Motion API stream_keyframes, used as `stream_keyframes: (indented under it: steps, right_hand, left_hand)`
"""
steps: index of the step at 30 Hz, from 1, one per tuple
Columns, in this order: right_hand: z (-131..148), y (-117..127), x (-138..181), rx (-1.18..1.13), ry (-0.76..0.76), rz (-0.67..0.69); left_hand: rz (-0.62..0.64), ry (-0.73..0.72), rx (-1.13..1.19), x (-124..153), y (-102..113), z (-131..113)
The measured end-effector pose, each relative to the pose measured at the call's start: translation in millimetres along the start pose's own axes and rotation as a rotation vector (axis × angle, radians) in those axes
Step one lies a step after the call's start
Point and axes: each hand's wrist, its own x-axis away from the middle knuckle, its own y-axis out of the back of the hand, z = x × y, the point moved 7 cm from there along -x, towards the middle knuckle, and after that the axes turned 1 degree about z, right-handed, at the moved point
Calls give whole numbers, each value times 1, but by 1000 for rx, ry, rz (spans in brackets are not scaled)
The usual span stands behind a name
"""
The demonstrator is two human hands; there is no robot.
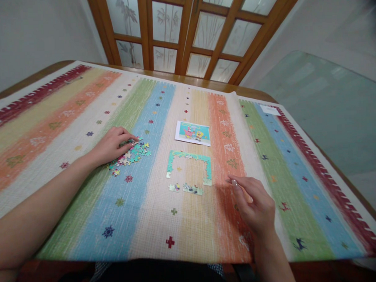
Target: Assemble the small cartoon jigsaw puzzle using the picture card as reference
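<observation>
From where I stand, the two hands are well apart. The left hand (118,144) rests its fingertips on the far side of the pile (135,153), left of the table's middle; whether it has a piece pinched, I can't tell. The right hand (253,200) hovers near the frame's (191,156) lower right corner, thumb and fingertips drawn together; something thin may be between them, but I can't make it out.

The frame lies about midway between the table's left and right edges, nearer the near edge than the far one. Its top and both sides are joined, and the cloth (102,248) shows through its middle. Below it lie two short bottom runs (193,188) with a gap between them, and the left one sits apart from the left side.

I'd judge the step in hand to be picking through the pile for pieces to finish the border. The next move seems to call for a bottom-edge piece that bridges those runs, turned to suit and pressed in without nudging its neighbours.

Just beyond the frame, toward the table's (254,94) far edge, lies the picture card (192,133). Past that edge stand wooden doors (143,22).
</observation>
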Motion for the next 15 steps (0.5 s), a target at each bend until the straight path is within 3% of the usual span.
stream_keyframes:
  steps: [15]
  right_hand:
    - [-1, -1, 0, 15, -7, 9]
  left_hand:
    - [-69, 252, 239, -12, -3, 27]
